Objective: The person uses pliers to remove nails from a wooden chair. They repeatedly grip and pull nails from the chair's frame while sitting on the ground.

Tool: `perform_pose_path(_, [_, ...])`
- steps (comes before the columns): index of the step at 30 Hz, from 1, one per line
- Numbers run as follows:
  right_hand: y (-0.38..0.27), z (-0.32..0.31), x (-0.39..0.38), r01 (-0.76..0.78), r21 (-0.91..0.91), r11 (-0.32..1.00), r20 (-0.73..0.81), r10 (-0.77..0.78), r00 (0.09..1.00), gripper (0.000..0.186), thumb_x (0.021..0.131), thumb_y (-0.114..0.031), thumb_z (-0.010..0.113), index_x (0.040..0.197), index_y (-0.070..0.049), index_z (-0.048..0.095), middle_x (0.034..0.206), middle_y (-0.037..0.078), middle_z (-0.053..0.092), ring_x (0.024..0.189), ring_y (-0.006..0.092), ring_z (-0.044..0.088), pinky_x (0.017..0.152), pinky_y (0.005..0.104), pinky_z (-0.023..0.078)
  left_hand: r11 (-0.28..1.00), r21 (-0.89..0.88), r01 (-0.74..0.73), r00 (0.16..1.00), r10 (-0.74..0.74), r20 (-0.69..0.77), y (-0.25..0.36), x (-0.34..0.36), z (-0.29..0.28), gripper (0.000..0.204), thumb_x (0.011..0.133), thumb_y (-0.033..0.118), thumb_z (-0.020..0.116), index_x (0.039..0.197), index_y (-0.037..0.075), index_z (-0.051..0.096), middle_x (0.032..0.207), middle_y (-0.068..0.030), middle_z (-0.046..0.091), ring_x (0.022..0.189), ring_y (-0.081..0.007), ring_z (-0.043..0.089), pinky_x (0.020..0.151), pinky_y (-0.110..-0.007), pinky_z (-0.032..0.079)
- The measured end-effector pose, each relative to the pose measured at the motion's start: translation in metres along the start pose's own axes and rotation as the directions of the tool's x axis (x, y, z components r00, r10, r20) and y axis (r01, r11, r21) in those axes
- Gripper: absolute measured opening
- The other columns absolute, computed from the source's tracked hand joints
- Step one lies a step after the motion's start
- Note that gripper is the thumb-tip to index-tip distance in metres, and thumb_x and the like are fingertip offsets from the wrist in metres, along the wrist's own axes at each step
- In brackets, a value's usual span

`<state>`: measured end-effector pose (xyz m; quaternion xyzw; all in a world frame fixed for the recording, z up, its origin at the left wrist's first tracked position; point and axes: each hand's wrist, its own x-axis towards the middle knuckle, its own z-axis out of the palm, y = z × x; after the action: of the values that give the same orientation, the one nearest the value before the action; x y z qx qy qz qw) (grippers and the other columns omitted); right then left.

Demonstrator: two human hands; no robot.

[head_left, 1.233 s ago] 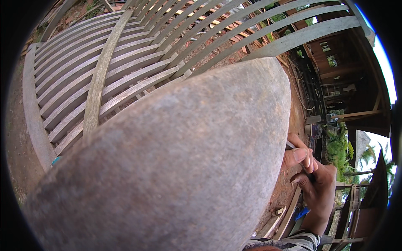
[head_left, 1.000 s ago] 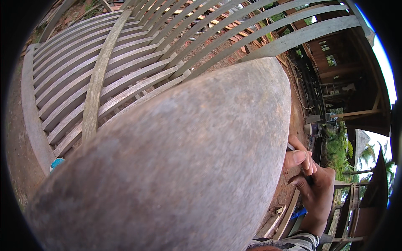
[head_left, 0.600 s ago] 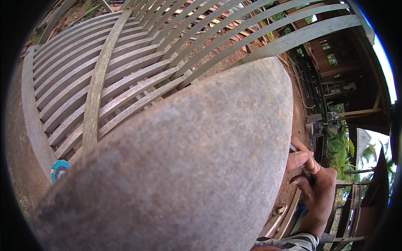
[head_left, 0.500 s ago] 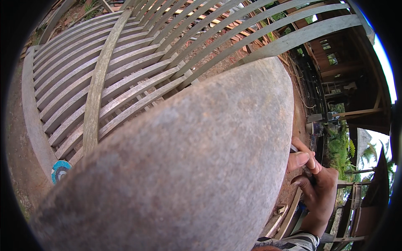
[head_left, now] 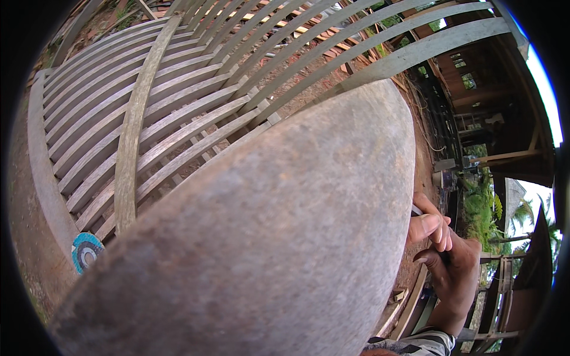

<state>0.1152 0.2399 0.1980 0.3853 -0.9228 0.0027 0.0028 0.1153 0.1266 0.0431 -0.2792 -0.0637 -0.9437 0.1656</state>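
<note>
A broad, weathered grey board point(head_left: 267, 219), rounded at its far end and blurred nearby, fills the middle and bottom of the head view. Beside its right edge, my left hand point(head_left: 428, 226) is closed, thumb and fingers pinched on a slim, dark rod-like thing point(head_left: 417, 210), its arm hidden by the board. My right hand point(head_left: 452, 273) is just below, wrapped round the same dark thing, striped sleeve at the wrist. A teal disc point(head_left: 84, 244) with a metal centre shows at the board's lower left edge, partly hidden.
Behind the board are slatted grey wooden frames point(head_left: 89, 130) with a cross rail point(head_left: 135, 136). Broken red tiles and scraps point(head_left: 332, 50) lie beyond. At right are a dark wooden building point(head_left: 493, 107), plants point(head_left: 487, 213), and planks point(head_left: 409, 305) on red soil.
The teal disc has moved downward and shows much more beside the board's left edge. Both hands stay closed at the right edge, shifted only slightly.
</note>
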Motion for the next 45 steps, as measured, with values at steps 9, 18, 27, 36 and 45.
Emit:
perform_pose_path(9, [0.0, 0.001, -0.001, 0.007, 0.045, 0.999, 0.013, -0.008, 1.0, 0.034, 0.08, -0.026, 0.085, 0.098, -0.001, 0.07, 0.076, 0.016, 0.068, 0.068, 0.0385, 0.069, 0.061, 0.0398, 0.052, 0.998, 0.048, 0.03, 0.999, -0.029, -0.028, 0.003, 0.0, 0.004, 0.02, 0.103, 0.016, 0.054, 0.096, 0.0, 0.065, 0.088, -0.0125, 0.07, 0.093, -0.0276, 0.072, 0.109, -0.052, 0.046])
perform_pose_path(18, [-0.005, -0.005, 0.006, 0.026, -0.069, 0.997, 0.051, -0.022, 0.998, 0.042, 0.079, -0.025, 0.085, 0.109, 0.001, 0.069, 0.083, 0.018, 0.07, 0.075, 0.0409, 0.069, 0.065, 0.041, 0.054, 0.985, 0.163, 0.062, 0.998, -0.064, 0.009, 0.007, -0.001, -0.009, 0.027, 0.105, 0.02, 0.058, 0.108, -0.005, 0.069, 0.108, -0.0229, 0.075, 0.11, -0.033, 0.072, 0.115, -0.053, 0.044])
perform_pose_path(27, [0.009, -0.005, 0.007, 0.051, 0.026, 0.998, 0.048, -0.053, 0.997, 0.043, 0.078, -0.022, 0.085, 0.11, 0.002, 0.07, 0.089, 0.02, 0.071, 0.078, 0.0426, 0.069, 0.066, 0.0404, 0.054, 0.974, 0.221, 0.056, 0.997, -0.065, 0.031, 0.011, 0.0, -0.011, 0.033, 0.102, 0.02, 0.062, 0.117, -0.01, 0.069, 0.114, -0.0255, 0.074, 0.115, -0.0335, 0.07, 0.116, -0.048, 0.044])
perform_pose_path(36, [0.006, -0.002, 0.009, 0.082, 0.008, 0.997, 0.018, -0.082, 0.996, 0.041, 0.079, -0.025, 0.085, 0.107, 0.001, 0.07, 0.087, 0.019, 0.071, 0.074, 0.041, 0.069, 0.063, 0.0412, 0.053, 0.977, 0.206, 0.061, 0.998, -0.063, 0.003, 0.013, 0.001, -0.011, 0.038, 0.099, 0.022, 0.063, 0.115, -0.011, 0.07, 0.114, -0.0282, 0.074, 0.114, -0.0343, 0.071, 0.117, -0.049, 0.042])
perform_pose_path(45, [0.004, -0.005, 0.007, 0.065, -0.031, 0.997, 0.054, -0.063, 0.997, 0.038, 0.079, -0.025, 0.085, 0.103, 0.0, 0.069, 0.085, 0.016, 0.07, 0.071, 0.0388, 0.068, 0.061, 0.0414, 0.051, 0.991, 0.133, 0.034, 0.999, -0.039, 0.035, 0.006, 0.001, -0.013, 0.03, 0.1, 0.02, 0.061, 0.109, -0.007, 0.071, 0.105, -0.026, 0.075, 0.11, -0.0377, 0.072, 0.116, -0.052, 0.042])
